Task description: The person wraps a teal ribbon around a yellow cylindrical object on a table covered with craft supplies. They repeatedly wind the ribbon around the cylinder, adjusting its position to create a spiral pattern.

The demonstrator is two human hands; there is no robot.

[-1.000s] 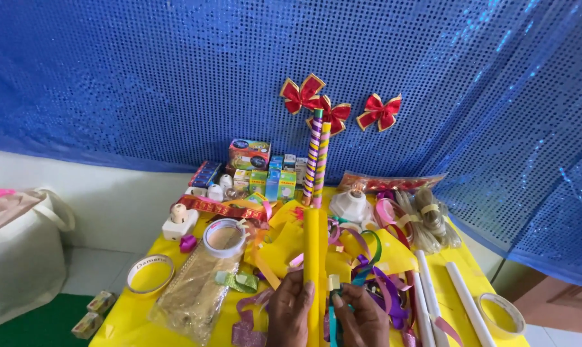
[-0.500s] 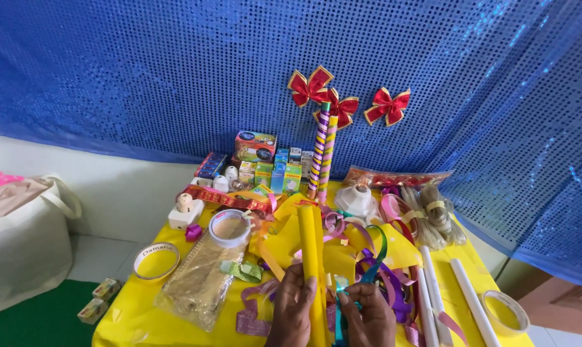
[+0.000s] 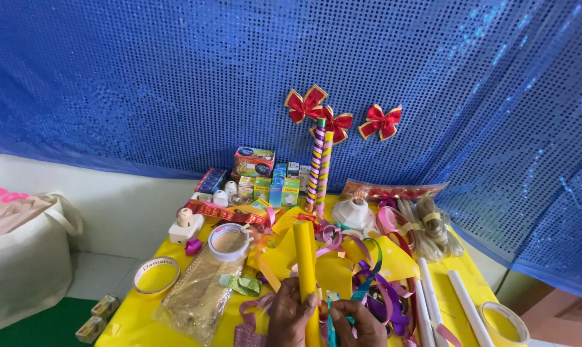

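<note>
Head view. Yellow surface [image 3: 127, 324], crowded with ribbons; open room only at its near left edge, by the tape ring [image 3: 156, 275]. Left hand [image 3: 291, 316] closed around the yellow paper roll [image 3: 305, 263], which runs away from the near edge. Right hand [image 3: 358, 323] pinches teal ribbon [image 3: 362, 290]. Since a second ago, the roll sits slightly left. Both hands cut off at the bottom.

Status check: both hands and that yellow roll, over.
Left hand gripping the yellow roll, upright. Right hand beside it, pinching a teal ribbon. Loose ribbons heaped around the roll.
</note>
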